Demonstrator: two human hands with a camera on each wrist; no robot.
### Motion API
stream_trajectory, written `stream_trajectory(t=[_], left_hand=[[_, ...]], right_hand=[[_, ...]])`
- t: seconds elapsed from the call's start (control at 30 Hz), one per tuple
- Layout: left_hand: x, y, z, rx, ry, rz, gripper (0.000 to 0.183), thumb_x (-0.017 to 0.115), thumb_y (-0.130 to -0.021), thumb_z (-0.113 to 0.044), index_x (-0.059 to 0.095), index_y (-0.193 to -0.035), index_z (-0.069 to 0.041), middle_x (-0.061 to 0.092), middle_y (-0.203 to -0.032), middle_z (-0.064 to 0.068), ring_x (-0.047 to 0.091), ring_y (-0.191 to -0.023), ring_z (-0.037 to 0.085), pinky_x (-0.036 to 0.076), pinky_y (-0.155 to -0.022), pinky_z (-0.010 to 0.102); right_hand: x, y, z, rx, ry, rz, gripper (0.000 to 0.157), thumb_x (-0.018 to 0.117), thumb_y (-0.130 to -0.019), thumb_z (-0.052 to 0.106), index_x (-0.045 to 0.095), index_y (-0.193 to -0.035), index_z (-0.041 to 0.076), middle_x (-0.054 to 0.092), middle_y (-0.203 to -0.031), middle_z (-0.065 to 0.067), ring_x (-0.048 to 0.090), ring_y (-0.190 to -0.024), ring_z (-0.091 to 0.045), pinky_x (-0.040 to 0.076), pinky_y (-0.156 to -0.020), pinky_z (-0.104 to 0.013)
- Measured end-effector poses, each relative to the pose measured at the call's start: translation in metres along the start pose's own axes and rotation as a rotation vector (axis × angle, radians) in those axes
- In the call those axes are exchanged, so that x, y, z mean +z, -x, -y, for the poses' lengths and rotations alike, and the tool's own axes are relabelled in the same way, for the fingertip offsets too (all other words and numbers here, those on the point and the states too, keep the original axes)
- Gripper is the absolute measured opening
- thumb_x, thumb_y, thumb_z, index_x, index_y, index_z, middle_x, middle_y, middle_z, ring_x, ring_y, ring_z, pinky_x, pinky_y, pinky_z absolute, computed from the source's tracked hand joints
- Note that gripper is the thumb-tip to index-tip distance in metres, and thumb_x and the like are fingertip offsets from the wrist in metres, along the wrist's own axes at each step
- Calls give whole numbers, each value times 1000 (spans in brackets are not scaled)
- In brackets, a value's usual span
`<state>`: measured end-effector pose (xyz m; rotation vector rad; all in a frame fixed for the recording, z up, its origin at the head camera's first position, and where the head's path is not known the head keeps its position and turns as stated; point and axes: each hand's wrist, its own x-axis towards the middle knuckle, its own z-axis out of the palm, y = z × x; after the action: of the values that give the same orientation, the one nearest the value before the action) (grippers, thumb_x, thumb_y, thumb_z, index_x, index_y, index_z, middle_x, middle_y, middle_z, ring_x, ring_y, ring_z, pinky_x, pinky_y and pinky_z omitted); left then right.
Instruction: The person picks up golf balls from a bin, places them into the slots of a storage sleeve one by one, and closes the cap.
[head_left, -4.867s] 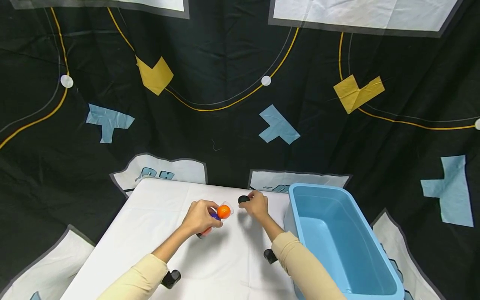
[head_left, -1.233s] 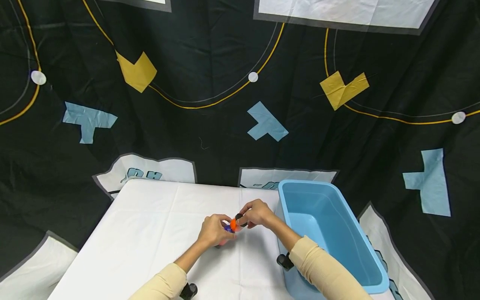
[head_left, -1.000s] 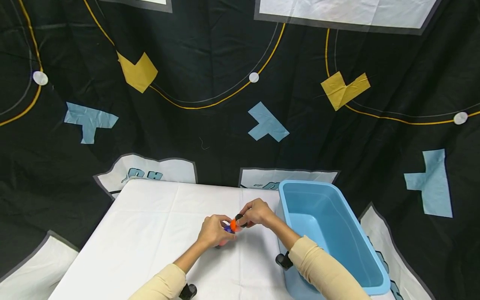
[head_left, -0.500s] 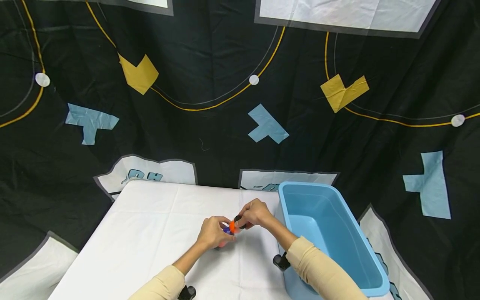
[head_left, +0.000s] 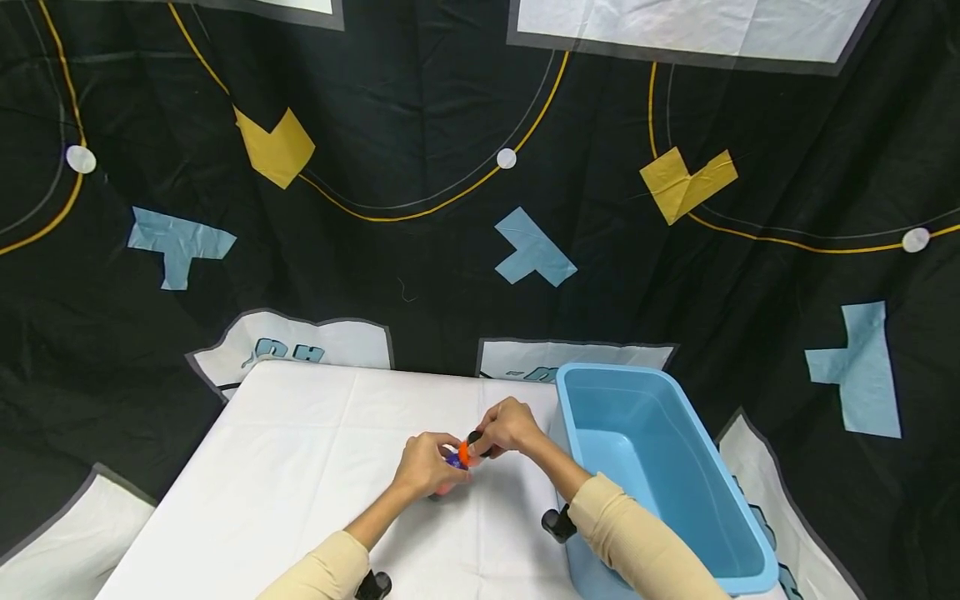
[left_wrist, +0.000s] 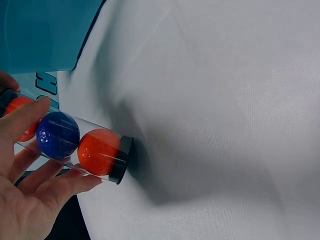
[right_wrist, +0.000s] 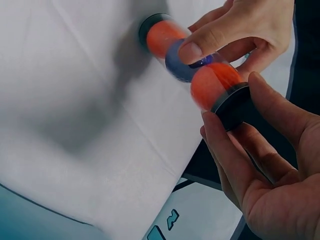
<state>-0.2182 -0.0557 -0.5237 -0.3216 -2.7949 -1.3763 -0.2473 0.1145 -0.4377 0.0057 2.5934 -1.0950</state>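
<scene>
My left hand (head_left: 426,468) grips a clear plastic tube (left_wrist: 74,125) round its middle, above the white table. Inside sit a blue ball (left_wrist: 58,135) and two orange balls, one (left_wrist: 99,152) at the near end and another (right_wrist: 212,86) at the far end. A black end cap (left_wrist: 121,160) closes the near end. At the other end, my right hand (head_left: 510,427) pinches a second black cap (right_wrist: 232,106) between thumb and fingers, against the tube's mouth. Whether this cap is fully seated I cannot tell. The tube is tilted in the left wrist view.
A light blue plastic bin (head_left: 566,467) stands on the right of the white-covered table (head_left: 300,483), close beside my right forearm. Behind the table hangs a black cloth (head_left: 420,275) with yellow and blue tape pieces. A black wrist camera (head_left: 558,525) sits below my right wrist.
About five seconds ago the right hand held the cap apart from the tube, an orange ball showing at the open end. Now the cap meets that end. Over the last second, hands barely shift.
</scene>
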Motion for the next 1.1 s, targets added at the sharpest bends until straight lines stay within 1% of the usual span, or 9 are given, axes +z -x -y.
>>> stream_trajectory(t=[0.17, 0.37, 0.57, 0.83, 1.0, 1.1], left_hand=[[0, 0, 0, -14, 18, -4, 43, 98, -60, -22, 79, -98, -11, 78, -84, 10, 72, -77, 23, 57, -65, 32], [0, 0, 0, -25, 29, -4, 43, 97, -61, -21, 79, -98, -11, 78, -86, 12, 72, -79, 25, 57, -64, 32], [-1, 1, 2, -21, 32, -10, 42, 97, -60, -21, 79, -97, -11, 78, -84, 11, 73, -77, 23, 57, -63, 31], [-2, 1, 4, -9, 27, -14, 42, 97, -61, -21, 79, -98, -11, 78, -82, 8, 74, -78, 23, 58, -64, 31], [-3, 2, 4, -13, 23, 3, 41, 96, -63, -18, 77, -99, -10, 78, -84, 10, 74, -78, 26, 59, -66, 34], [-3, 1, 2, -6, 20, 16, 40, 95, -64, -15, 76, -98, -10, 77, -84, 10, 73, -75, 23, 58, -64, 33]], right_hand=[[1, 0, 1, -2, 7, -6, 20, 92, -68, 5, 77, -80, 1, 72, -81, -15, 75, -62, -22, 61, -61, -28], [3, -1, 1, -9, 1, -16, 19, 92, -67, 3, 77, -78, 1, 70, -85, -17, 73, -60, -19, 60, -60, -27], [5, -1, 4, -7, -3, -16, 17, 91, -68, 1, 75, -74, 2, 70, -82, -15, 72, -57, -17, 59, -58, -25], [9, -1, 6, -34, -1, -39, 18, 92, -66, -1, 75, -72, 2, 70, -85, -17, 72, -58, -19, 59, -56, -26], [10, 1, 6, -65, 33, -34, 19, 92, -67, 1, 75, -76, 1, 70, -78, -13, 71, -57, -18, 58, -55, -25], [7, 4, 7, -88, 78, -11, 21, 91, -68, 3, 74, -80, 1, 69, -73, -10, 72, -58, -20, 59, -56, -27]])
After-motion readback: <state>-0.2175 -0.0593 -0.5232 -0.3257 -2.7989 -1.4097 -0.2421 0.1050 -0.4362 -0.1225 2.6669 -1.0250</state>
